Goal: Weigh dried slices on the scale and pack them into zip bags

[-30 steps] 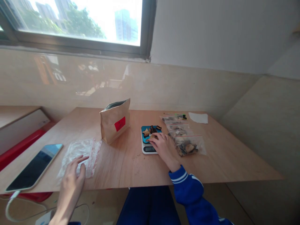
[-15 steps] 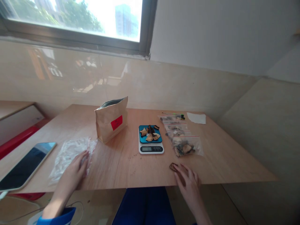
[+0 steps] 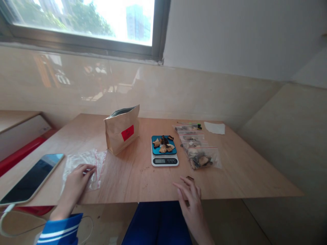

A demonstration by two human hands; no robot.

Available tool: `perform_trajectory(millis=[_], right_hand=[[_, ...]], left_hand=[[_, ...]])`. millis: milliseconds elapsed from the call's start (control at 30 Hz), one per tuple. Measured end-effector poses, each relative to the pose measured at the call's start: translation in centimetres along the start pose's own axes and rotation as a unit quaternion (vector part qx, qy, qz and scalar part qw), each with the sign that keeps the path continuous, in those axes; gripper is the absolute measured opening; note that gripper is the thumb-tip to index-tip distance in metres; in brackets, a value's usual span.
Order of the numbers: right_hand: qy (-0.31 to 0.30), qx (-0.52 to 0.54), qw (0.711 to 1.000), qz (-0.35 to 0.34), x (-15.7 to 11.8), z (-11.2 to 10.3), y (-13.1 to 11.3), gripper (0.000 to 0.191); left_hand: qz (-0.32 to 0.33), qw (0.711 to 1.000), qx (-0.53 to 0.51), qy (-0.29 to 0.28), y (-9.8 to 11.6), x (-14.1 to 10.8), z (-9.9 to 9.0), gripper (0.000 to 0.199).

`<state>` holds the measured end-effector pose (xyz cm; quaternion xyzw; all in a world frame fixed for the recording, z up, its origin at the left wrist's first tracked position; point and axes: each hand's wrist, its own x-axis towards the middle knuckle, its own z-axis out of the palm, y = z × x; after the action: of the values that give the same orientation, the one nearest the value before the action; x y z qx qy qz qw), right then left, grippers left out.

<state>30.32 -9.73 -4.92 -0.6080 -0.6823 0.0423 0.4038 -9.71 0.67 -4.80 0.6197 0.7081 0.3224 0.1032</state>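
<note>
On the wooden surface (image 3: 133, 180), filled zip bags (image 3: 200, 158) lie in an overlapping row, while dried slices (image 3: 163, 144) sit on the blue pan (image 3: 173, 151) of a digital scale (image 3: 165, 160). The left hand (image 3: 75, 178) pinches a flat clear bag (image 3: 98, 166); the right hand (image 3: 190, 204), fingers loosely spread, is just below a small dark piece (image 3: 189, 178). The scale's reading is too small to make out.

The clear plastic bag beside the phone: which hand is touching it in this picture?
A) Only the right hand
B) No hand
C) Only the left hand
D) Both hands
C. The left hand lies on the clear plastic bag, while the right hand is away from it, near a small dark piece.
</note>
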Motion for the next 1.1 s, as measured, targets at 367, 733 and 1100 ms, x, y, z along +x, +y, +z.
perform_trajectory(millis=[367,733,1100], right_hand=[[-0.151,0.134,0.979,-0.029,-0.8,2.9,-6.9,0.029],[-0.174,0.288,0.939,0.066,2.7,3.2,-9.7,0.027],[-0.088,0.498,0.812,0.293,5.1,7.7,-8.2,0.041]], left_hand=[[0.000,0.999,0.023,0.043,-0.7,-0.2,1.9,0.042],[0.194,0.949,-0.034,0.245,9.5,-5.5,-0.3,0.030],[0.211,0.936,-0.247,0.138,14.7,-8.4,4.1,0.016]])
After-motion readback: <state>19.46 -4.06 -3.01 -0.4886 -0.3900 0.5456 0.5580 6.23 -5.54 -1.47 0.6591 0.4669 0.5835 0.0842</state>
